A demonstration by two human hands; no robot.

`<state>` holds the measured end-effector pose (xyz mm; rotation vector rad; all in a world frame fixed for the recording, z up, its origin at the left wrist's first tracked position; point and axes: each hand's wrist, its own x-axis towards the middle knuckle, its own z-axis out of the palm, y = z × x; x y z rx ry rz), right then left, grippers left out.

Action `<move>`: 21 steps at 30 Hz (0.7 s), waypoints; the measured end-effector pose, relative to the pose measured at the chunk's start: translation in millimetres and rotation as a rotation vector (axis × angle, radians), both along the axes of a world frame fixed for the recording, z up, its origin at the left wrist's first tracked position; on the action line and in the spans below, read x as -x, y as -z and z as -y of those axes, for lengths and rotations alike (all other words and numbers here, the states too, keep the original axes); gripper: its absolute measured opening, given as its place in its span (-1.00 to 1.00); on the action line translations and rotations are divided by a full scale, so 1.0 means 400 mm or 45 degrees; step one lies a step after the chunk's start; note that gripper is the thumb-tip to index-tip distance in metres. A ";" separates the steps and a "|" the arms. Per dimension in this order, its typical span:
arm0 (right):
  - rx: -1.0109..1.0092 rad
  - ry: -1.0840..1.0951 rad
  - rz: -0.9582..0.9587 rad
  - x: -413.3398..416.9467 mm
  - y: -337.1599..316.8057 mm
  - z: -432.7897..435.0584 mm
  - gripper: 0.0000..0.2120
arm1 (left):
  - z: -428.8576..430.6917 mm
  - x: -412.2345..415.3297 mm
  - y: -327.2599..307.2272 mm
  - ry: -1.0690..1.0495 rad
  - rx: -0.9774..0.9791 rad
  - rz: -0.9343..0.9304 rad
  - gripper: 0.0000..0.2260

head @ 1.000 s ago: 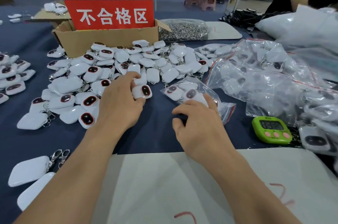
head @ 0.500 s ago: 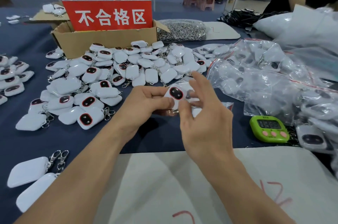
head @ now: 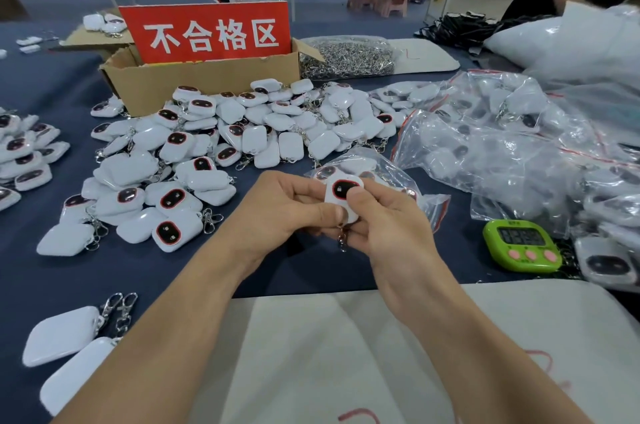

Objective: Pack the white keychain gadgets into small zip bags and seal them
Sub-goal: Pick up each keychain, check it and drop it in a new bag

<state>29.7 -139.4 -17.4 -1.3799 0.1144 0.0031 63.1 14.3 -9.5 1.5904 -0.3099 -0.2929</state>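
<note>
Pinching one white keychain gadget between them, the left grip and right grip both close on it. Its dark oval faces up, the right thumb lies across its lower edge, and its metal clasp dangles beneath. The gadget hangs above the tabletop, left of the green timer. A small zip bag lies just beyond it, also left of the timer. The loose gadget pile spreads farther left.

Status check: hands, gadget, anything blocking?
Left hand and right hand both pinching one white gadget, dark face up, clasp hanging below. Not bagged yet; zip bag lies just behind hands. Nothing blocking.
</note>
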 end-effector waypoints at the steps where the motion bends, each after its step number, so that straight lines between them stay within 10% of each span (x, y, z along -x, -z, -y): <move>1: -0.026 -0.010 -0.015 0.000 -0.001 0.002 -0.71 | -0.001 0.000 -0.004 -0.009 -0.015 0.001 -0.80; 21: 0.274 -0.117 0.027 -0.006 0.022 -0.008 -0.78 | 0.027 -0.011 0.012 -0.377 -0.325 0.076 -0.67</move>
